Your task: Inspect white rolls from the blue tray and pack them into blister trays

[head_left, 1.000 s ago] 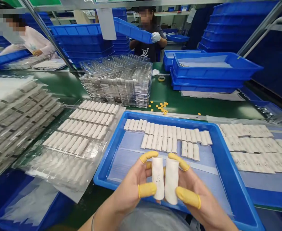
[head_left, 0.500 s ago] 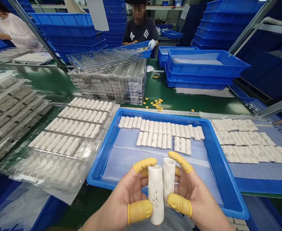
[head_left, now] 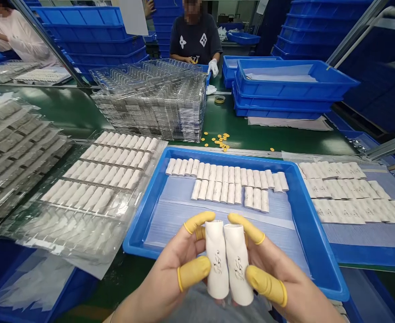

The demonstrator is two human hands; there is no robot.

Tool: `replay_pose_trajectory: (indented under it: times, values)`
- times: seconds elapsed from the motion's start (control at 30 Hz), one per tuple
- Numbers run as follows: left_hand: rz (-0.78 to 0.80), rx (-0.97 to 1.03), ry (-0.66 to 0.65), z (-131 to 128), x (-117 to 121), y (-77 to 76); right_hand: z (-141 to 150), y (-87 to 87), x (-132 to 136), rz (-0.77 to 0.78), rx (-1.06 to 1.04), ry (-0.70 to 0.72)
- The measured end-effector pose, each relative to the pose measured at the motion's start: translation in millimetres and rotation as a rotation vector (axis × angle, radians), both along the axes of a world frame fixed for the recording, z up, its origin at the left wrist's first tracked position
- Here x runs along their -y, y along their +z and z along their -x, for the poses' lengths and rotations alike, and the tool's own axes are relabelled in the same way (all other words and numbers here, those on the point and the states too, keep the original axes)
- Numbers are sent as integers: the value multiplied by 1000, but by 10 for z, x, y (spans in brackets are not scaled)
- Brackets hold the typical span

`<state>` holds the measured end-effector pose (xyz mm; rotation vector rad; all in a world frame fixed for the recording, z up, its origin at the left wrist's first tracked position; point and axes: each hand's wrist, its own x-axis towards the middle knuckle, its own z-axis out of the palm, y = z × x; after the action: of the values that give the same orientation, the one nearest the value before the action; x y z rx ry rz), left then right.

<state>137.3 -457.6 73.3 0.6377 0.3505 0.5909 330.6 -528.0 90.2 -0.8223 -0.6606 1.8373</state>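
Observation:
My left hand (head_left: 187, 255) is closed round a white tube (head_left: 217, 251), its thumb and fingers in yellow finger cots. Another white tube (head_left: 238, 255) is gripped by my right hand (head_left: 268, 260), which wears yellow cots as well. The two tubes stand almost upright side by side, their upper ends hollow and dark script-like marks facing me. Behind them lies a blue tray (head_left: 318, 242) lined with pale sheet. Rows of similar white tubes (head_left: 217, 190) rest in its far half.
On the left, a clear plastic tray (head_left: 66, 224) carries rows of white tubes. Stacked clear trays (head_left: 150, 107) and blue bins (head_left: 285, 85) stand further back. Yellow finger cots (head_left: 221, 142) are scattered on the green table (head_left: 251, 139). More tubes (head_left: 345, 211) lie at right. A co-worker (head_left: 195, 40) sits opposite.
The right-hand tube has turned so its dark marks face me and has come lower, level with the left one. The co-worker opposite has lowered a blue tray behind the stacked clear trays.

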Motion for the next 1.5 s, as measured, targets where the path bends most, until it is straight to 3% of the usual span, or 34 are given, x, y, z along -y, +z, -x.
replay_pose_trajectory:
  times: [0.13, 0.33, 1.5]
  values:
    - [21, 8, -5, -15, -2, 26, 62, -50, -12, 4, -98, -40]
    - [-26, -4, -16, 26, 14, 15, 51, -79, -7, 19, -37, -110]
    - [-47, -73, 50, 5, -21, 26, 26, -34, -38, -13, 50, -150]
